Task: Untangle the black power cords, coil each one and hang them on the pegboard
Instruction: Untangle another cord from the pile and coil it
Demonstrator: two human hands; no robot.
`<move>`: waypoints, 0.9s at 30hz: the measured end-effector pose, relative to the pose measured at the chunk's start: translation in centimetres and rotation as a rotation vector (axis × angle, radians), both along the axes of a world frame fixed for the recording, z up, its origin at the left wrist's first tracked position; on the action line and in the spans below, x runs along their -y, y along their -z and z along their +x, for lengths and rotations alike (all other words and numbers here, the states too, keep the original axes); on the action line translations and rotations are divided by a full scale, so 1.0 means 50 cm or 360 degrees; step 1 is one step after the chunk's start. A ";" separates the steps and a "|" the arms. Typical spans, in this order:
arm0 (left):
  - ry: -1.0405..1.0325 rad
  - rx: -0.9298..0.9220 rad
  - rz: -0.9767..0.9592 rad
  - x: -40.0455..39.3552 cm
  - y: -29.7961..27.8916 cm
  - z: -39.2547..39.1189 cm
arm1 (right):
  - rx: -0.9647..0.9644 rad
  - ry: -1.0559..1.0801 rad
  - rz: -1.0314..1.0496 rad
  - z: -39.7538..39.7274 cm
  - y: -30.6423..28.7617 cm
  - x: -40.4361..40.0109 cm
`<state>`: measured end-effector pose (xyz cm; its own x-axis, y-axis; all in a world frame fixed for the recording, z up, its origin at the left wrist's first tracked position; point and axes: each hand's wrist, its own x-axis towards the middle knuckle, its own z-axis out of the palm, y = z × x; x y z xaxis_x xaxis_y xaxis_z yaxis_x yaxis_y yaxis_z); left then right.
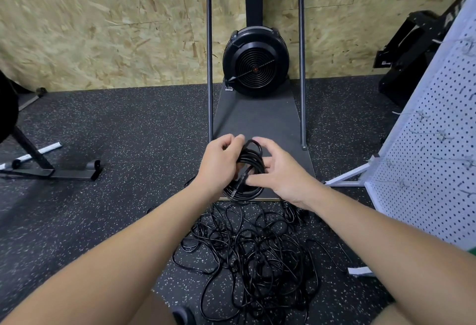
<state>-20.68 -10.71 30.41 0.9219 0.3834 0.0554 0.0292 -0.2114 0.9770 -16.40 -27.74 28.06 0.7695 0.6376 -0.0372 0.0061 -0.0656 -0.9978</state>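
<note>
A coiled black power cord (pixel 251 160) hangs in the air between both hands, in front of me at mid-frame. My left hand (pixel 219 160) grips the coil's left side with curled fingers. On the coil's right side, my right hand (pixel 280 170) pinches the loops, fingers at the top and thumb near the plug end low in the coil. Below them, a tangled heap of black cords (pixel 255 255) lies on the speckled floor. A white pegboard (pixel 432 144) with metal hooks stands tilted at the right.
A black fan-wheel exercise machine (pixel 256 64) with two upright rails and a dark platform (pixel 260 118) stands straight ahead against the chipboard wall. Black equipment frames sit at the left (pixel 49 167) and far right. The pegboard's white foot (pixel 345 178) reaches onto the floor.
</note>
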 end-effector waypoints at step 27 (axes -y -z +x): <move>-0.0043 -0.0172 -0.0701 -0.009 0.020 -0.005 | 0.0786 0.0810 -0.0308 0.005 0.001 -0.029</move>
<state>-20.94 -10.24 29.43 0.9027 0.3731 -0.2144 0.1356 0.2261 0.9646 -16.14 -26.29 28.00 0.9247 0.2142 0.3148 0.3739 -0.3546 -0.8570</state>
